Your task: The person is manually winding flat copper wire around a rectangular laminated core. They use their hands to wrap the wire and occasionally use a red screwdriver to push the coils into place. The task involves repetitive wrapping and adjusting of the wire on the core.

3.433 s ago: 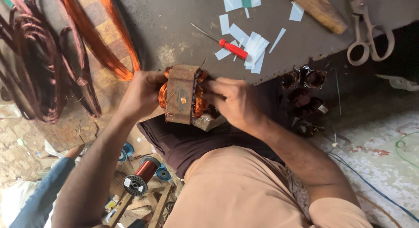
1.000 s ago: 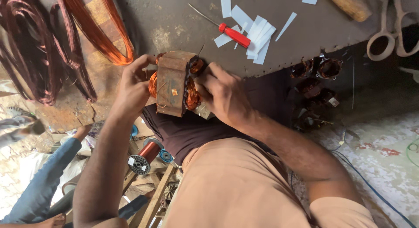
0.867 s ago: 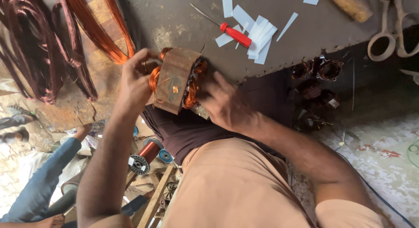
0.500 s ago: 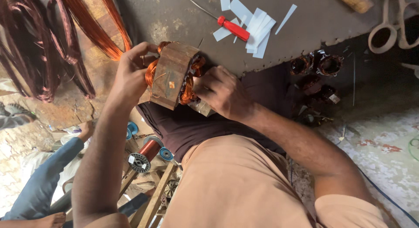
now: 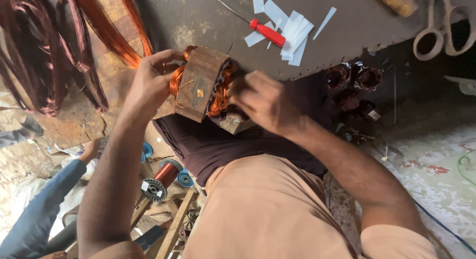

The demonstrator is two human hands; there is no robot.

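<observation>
A rusty brown motor stator (image 5: 201,83) with bright copper windings bulging from both ends rests at the near edge of the dark workbench (image 5: 198,16), tilted to the right. My left hand (image 5: 148,83) grips its left end, fingers over the copper coil. My right hand (image 5: 265,102) is pressed against its right end, fingers curled at the winding. Whether the right hand holds a tool is hidden.
A red-handled screwdriver (image 5: 265,32) and white paper strips (image 5: 292,33) lie behind the stator. Scissors (image 5: 439,28) and a wooden handle (image 5: 396,1) sit far right. Copper wire hanks (image 5: 54,55) hang at left. Small wound stators (image 5: 354,80), a wire spool (image 5: 158,179) and another person's blue sleeve (image 5: 39,209) lie below.
The stator has been turned and tilted further to the right between my hands. My left hand slid up onto its left end, and my view shifted slightly.
</observation>
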